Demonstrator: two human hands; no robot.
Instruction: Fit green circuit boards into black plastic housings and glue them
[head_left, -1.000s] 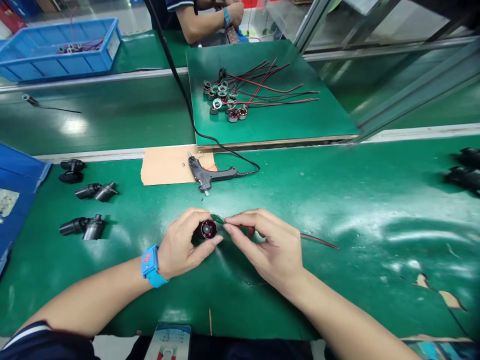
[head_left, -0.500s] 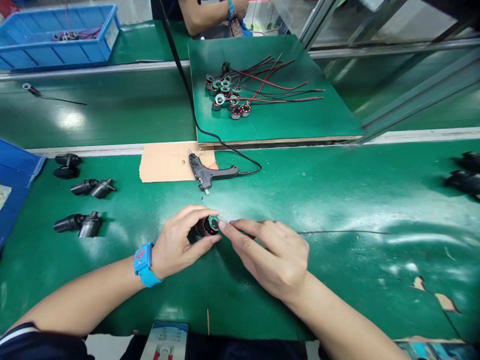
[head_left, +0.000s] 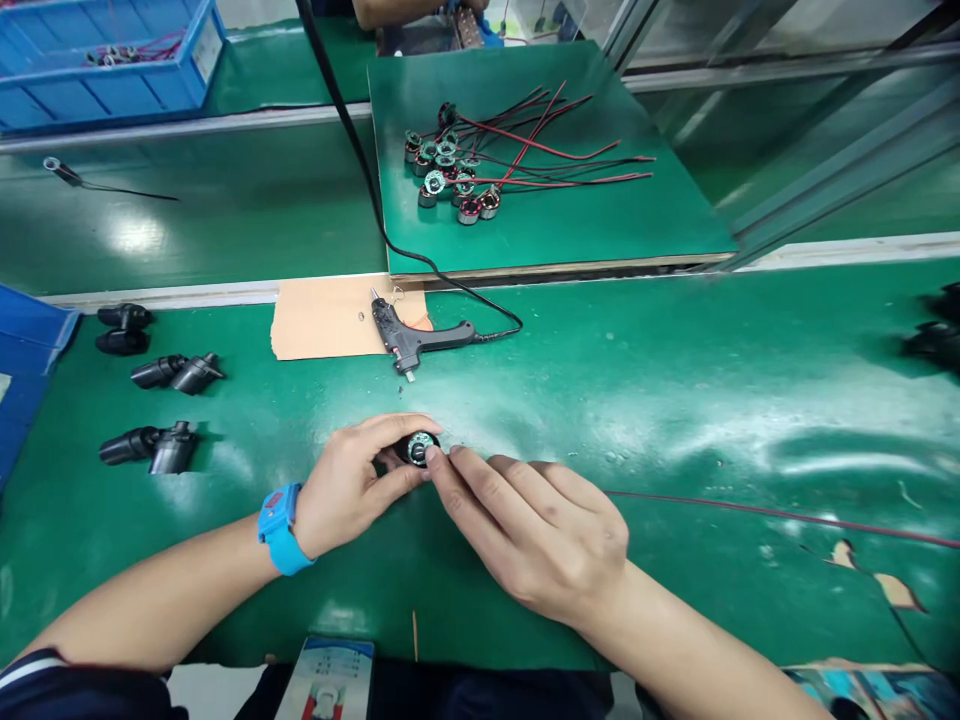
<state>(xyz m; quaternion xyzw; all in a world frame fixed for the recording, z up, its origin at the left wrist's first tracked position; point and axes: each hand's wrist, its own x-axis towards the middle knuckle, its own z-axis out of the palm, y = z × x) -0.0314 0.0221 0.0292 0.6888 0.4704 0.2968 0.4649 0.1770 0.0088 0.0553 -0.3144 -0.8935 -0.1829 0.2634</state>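
A short black cylindrical housing [head_left: 405, 447] is gripped between the thumb and fingers of my left hand [head_left: 349, 490]. A round green circuit board [head_left: 421, 447] with a dark centre shows at its open end, facing up and right. The fingertips of my right hand [head_left: 540, 525] are pinched together at the right rim of this board. A thin red wire [head_left: 712, 503] runs out from behind my right hand toward the right edge of the view. Its part inside the fingers is hidden.
A black glue gun [head_left: 420, 340] lies on cardboard [head_left: 322, 320]. Black fittings [head_left: 172, 447] stand at left. Several wired motor-like parts [head_left: 469, 210] lie on a raised green board [head_left: 600, 235]. A blue bin [head_left: 142, 95] and another person's arm [head_left: 397, 10] are at the back.
The board end of the housing has turned more toward me, and my right fingertips have moved slightly left and down on its rim. A red wire now trails at right where a black one showed.
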